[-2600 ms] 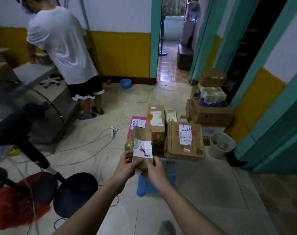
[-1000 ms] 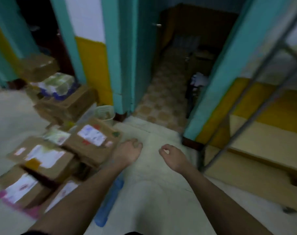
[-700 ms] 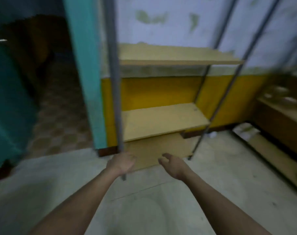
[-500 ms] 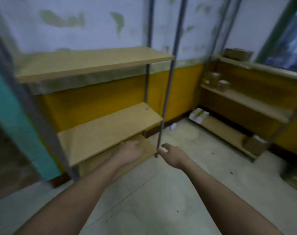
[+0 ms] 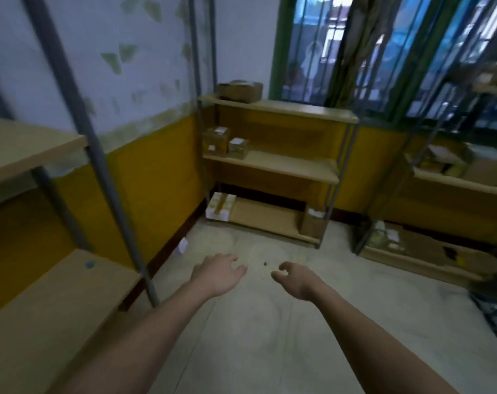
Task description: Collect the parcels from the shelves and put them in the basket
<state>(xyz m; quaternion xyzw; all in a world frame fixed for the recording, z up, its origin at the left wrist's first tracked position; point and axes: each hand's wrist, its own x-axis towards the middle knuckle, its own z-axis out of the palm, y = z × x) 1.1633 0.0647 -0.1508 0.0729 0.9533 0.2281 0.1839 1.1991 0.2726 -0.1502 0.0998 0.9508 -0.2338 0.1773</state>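
Both hands reach out over the pale floor [image 5: 255, 351] and hold nothing. The left hand [image 5: 217, 275] is turned palm down with its fingers loosely spread; the right hand [image 5: 297, 280] has its fingers relaxed and lightly curled, with the thumb apart from them. The two hands are near each other but not touching.

The parcels sit on the corner shelf unit [image 5: 275, 166] ahead, against the yellow wall below the barred window [image 5: 355, 46]. A brown box [image 5: 239, 91] rests at the left end of the top board. On the middle board, also at the left end, stand two small boxes side by side — a taller one [image 5: 215, 139] and a lower one [image 5: 237, 147] just beside it, each with a white label. On the bottom board a flat white-and-tan parcel [image 5: 221, 206] lies at the left end, jutting over the front edge, and a brown box [image 5: 313, 221] stands at the right end against the post.

A second shelf unit [image 5: 454, 180] along the right wall carries more packages, too blurred to tell apart. At the left edge of the view, a nearer shelf [image 5: 51, 302] shows bare boards with one small blue spot [image 5: 90, 264] — and a scrap of white paper [image 5: 182, 246] lies on the floor by the skirting. No basket is in view.
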